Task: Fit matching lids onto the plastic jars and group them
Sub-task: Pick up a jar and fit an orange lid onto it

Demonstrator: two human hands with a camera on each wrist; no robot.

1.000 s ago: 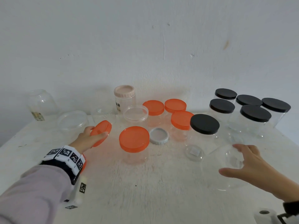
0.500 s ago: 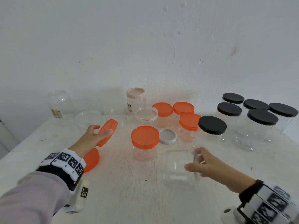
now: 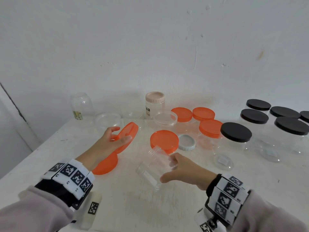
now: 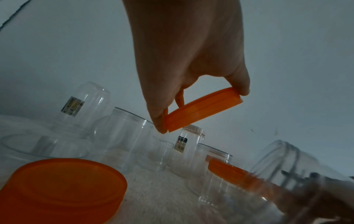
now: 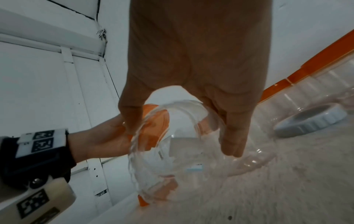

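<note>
**Bringing an orange lid and an open jar together**

The left hand [image 3: 109,143] pinches an orange lid [image 3: 127,137] by its rim, thumb on one edge and fingers on the other, tilted and clear of the desk [image 3: 167,206]. The right hand [image 3: 182,168] is curled round a clear jar [image 3: 154,166], which is lifted and tipped with its threaded mouth pointing far and left, towards the lid.

To do this well, I would stand the jar upright first, or at least square the lid to the mouth, so the threads catch evenly. Grip the jar low on its wall; thin plastic likely flexes if squeezed near the neck. Turn the lid gently until it seats.

A second orange lid [image 3: 105,166] lies on the desk under the left wrist. The orange-lidded jars [image 3: 194,114] stand at the far middle, where this one probably belongs; the black-lidded jars [image 3: 254,116] are grouped far right.
</note>
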